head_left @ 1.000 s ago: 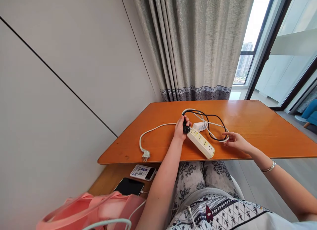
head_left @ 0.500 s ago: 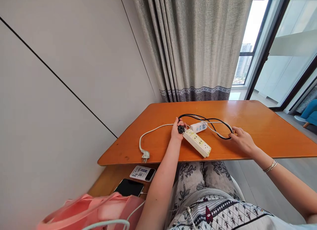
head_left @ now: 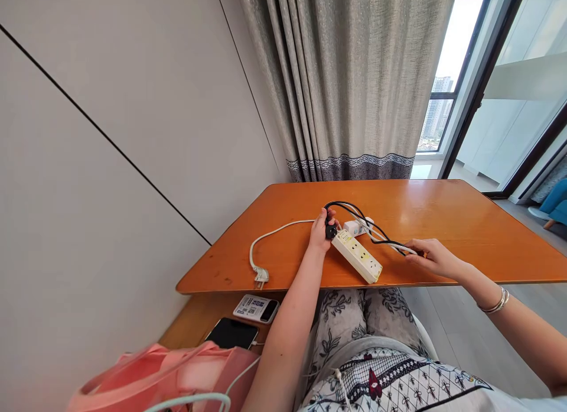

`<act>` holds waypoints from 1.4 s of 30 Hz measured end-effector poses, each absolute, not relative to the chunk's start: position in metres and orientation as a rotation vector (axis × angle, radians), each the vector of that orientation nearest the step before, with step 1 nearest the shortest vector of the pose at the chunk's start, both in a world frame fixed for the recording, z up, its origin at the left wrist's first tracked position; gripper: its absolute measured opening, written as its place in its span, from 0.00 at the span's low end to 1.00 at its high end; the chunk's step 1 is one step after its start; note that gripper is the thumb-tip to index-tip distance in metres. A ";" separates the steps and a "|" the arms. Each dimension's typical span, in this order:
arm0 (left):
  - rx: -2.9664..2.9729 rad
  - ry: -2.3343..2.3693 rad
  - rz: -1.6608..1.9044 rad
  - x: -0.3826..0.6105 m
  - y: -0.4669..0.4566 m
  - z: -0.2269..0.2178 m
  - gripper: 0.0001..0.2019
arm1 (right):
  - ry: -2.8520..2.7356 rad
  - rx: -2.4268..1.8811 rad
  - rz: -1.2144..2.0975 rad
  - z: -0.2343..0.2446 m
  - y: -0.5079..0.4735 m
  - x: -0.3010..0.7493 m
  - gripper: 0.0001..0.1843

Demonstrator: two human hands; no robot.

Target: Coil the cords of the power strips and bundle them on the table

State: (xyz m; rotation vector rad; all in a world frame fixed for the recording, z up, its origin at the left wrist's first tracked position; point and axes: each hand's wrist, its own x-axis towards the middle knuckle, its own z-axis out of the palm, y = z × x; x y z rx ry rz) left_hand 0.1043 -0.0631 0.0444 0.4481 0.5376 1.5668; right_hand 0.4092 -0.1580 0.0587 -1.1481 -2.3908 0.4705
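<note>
Near the front edge of the tabletop (head_left: pixel 469 234), our left hand (head_left: pixel 319 230) has its grip around the black plug (head_left: pixel 331 232) and one end of the looped cables (head_left: pixel 349 206); our right hand (head_left: pixel 432 258) pinches the other end, seemingly so the strands lie bunched and stretched between us. The yellowed power strip (head_left: pixel 357 256) angles away just beside the left grip.

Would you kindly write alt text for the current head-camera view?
A person's left hand holds a black plug beside a yellowed power strip, and the right hand grips looped black and white cords, over a wooden table.
</note>
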 end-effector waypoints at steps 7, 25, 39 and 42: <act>0.692 0.459 1.308 0.119 -0.074 0.056 0.12 | -2.516 -0.709 1.022 0.126 -0.171 0.367 0.21; 1.078 0.367 1.004 0.138 -0.088 0.066 0.33 | -1.251 -0.613 1.318 0.134 -0.084 0.278 0.27; 1.461 0.684 0.963 0.144 -0.091 0.063 0.13 | -1.409 -0.809 0.979 0.102 -0.042 0.308 0.24; 1.476 0.646 0.906 0.141 -0.087 0.062 0.13 | -1.388 -0.810 1.119 0.086 -0.034 0.312 0.25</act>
